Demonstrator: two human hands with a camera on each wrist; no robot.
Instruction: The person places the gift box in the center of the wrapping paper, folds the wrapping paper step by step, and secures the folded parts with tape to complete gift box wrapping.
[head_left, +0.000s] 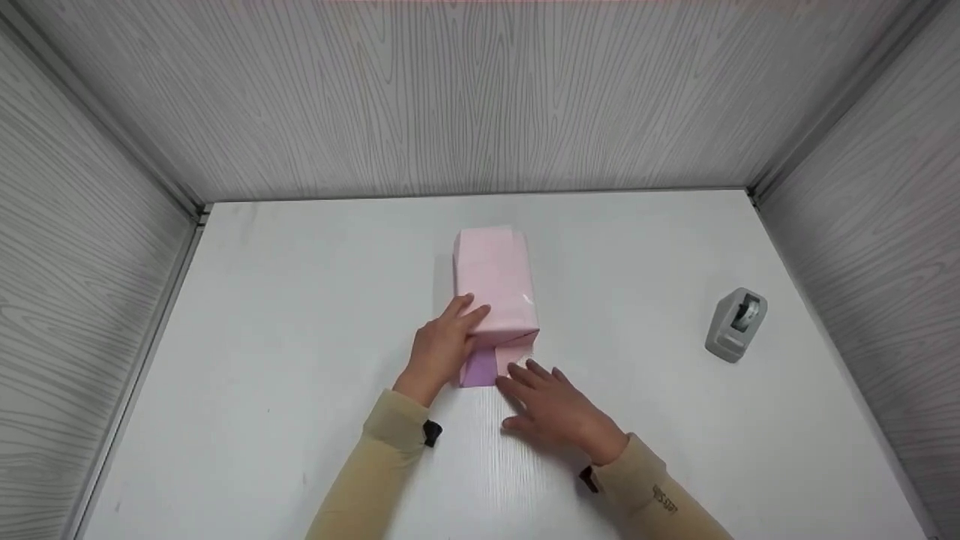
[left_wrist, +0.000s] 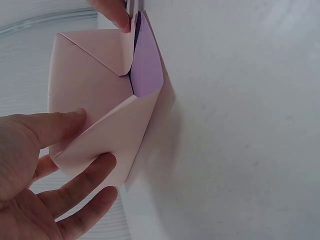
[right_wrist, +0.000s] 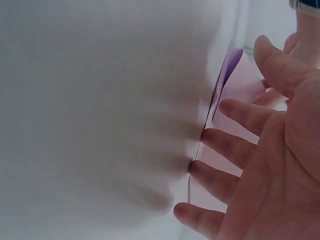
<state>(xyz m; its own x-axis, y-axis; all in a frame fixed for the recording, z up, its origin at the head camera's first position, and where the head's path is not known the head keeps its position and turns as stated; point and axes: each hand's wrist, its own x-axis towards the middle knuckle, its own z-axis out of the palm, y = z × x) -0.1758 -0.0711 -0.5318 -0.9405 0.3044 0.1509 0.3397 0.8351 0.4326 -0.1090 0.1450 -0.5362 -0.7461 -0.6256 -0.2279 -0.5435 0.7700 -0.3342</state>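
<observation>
A box wrapped in pink paper [head_left: 495, 277] lies on the white table, its near end partly folded. From that end a paper flap [head_left: 480, 367] with a purple inside sticks out toward the person. My left hand [head_left: 439, 349] holds the box's near left corner. In the left wrist view, its thumb [left_wrist: 67, 125] presses the end face while other fingers lie against the side. My right hand [head_left: 559, 409] is spread, its fingertips at the right edge of the flap. The right wrist view shows its fingers [right_wrist: 225, 145] extended beside the pink paper.
A grey tape dispenser [head_left: 735, 326] stands on the table [head_left: 315, 300] at the right. Grey wood-grain panels [head_left: 480, 97] enclose the table at the back and on both sides.
</observation>
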